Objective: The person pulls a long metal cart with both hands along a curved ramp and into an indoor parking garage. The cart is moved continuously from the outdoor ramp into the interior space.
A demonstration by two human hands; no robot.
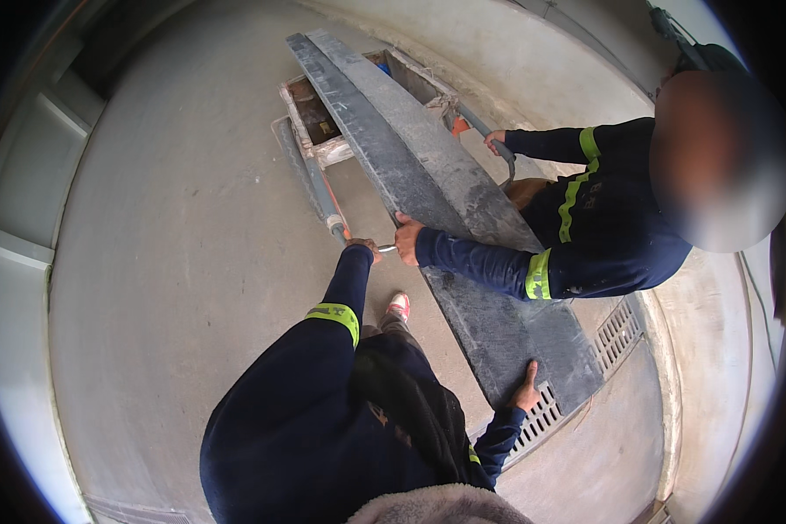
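My left hand (364, 251) is closed around the grey tubular handle (327, 199) of a handcart, beside the slabs' left edge. At the near end, my right hand (527, 390) grips the edge of a long dark stone slab (402, 170); its thumb lies on top and its other fingers are hidden. A paler grey slab (428, 140) lies alongside, partly overlapping. Both slabs rest across the cart's worn box-like body (334, 154). A co-worker's hand (408, 238) holds the dark slab's left edge close to my left hand.
Facing the slabs from the right is the co-worker (603, 201), whose other hand (496, 141) grips the cart's far handle (476, 122). Slotted drain grates (618, 334) lie in the concrete floor (175, 236) beneath the slabs' near end. A pale wall (533, 52) runs behind the co-worker.
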